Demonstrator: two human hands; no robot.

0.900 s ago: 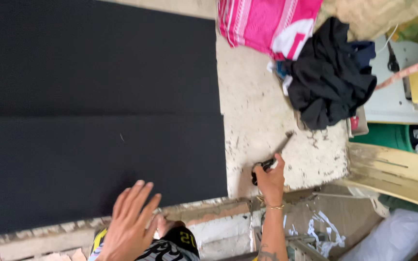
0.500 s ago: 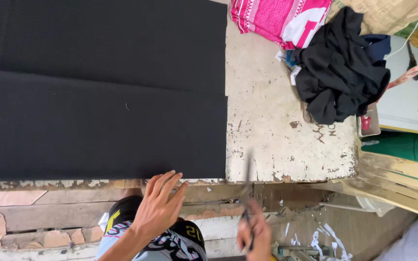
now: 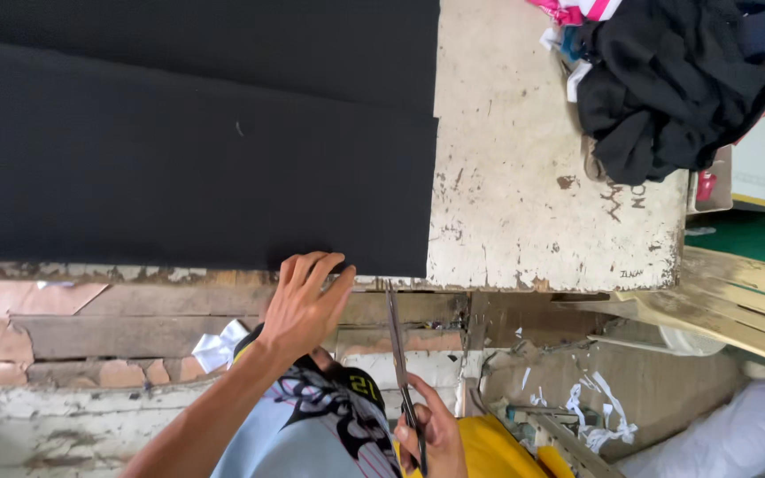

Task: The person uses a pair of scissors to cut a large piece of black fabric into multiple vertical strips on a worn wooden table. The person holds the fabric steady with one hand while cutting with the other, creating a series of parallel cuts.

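— Left hand (image 3: 301, 305)?
— Fingers spread, tips resting on the near edge of the black fabric (image 3: 197, 168), gripping nothing.
— Right hand (image 3: 431, 435)?
— Closed around the handles of the scissors (image 3: 400, 363), blades together, tips pointing at the worktop's (image 3: 524, 221) near edge, just beside the fabric's near right corner.
— Fabric position?
— Flat, covering the worktop's left part.
— Elsewhere?
— Dark clothes (image 3: 675, 84) heaped at the far right corner.

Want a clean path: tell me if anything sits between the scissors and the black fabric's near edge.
Nothing visible does. The scissors in the right hand point up at the black fabric; the left hand rests beside that line.
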